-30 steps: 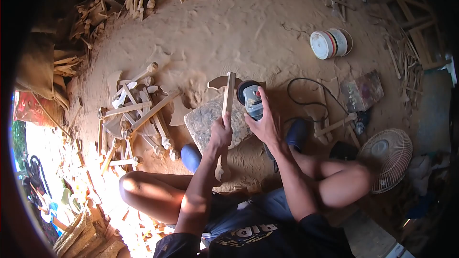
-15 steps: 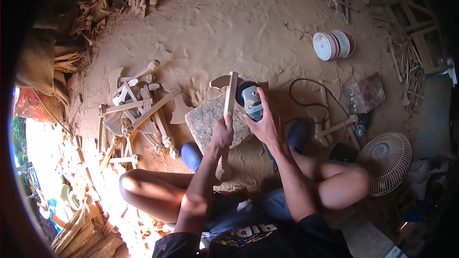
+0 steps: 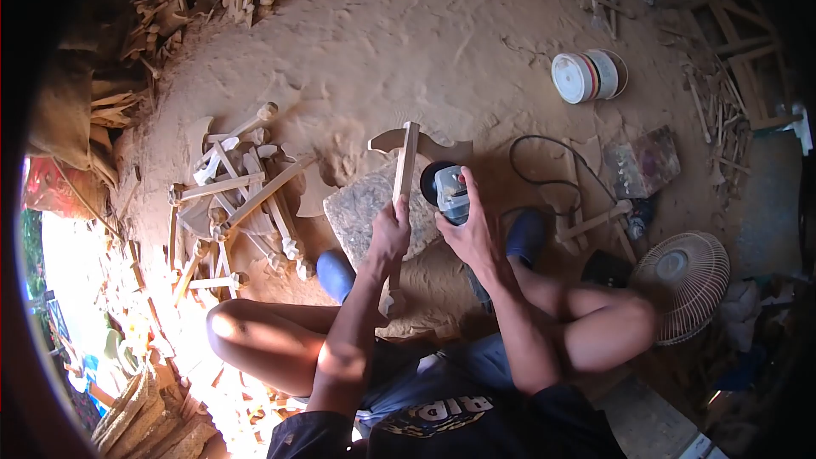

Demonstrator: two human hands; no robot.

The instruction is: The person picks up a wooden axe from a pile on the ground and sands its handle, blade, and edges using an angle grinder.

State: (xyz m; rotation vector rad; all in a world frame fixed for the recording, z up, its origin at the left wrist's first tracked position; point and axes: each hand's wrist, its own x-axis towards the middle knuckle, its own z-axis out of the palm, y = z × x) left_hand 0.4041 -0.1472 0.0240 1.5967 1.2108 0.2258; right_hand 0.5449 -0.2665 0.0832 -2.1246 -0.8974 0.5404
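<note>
My left hand (image 3: 391,234) is wrapped round the shaft of a wooden axe (image 3: 407,161), held upright in view over the stone block. The axe's curved, flat head (image 3: 450,150) spreads to both sides near the top, and the knobbed lower end of the handle shows below my hand. In my right hand (image 3: 476,234) is an angle grinder (image 3: 450,191), its dark round disc facing the shaft just to the right of it. Whether the disc touches the wood I cannot tell.
A rough stone block (image 3: 348,212) lies between my feet. To the left is a pile of wooden axes (image 3: 246,191). A power cord (image 3: 544,140), a white bucket (image 3: 576,76) on its side, a second block (image 3: 644,161) and a round fan (image 3: 680,285) are at the right.
The grinder has shifted slightly down along the axe, leaving more of the head's right side visible. Both hands keep their grip. The whole view has shifted a little.
</note>
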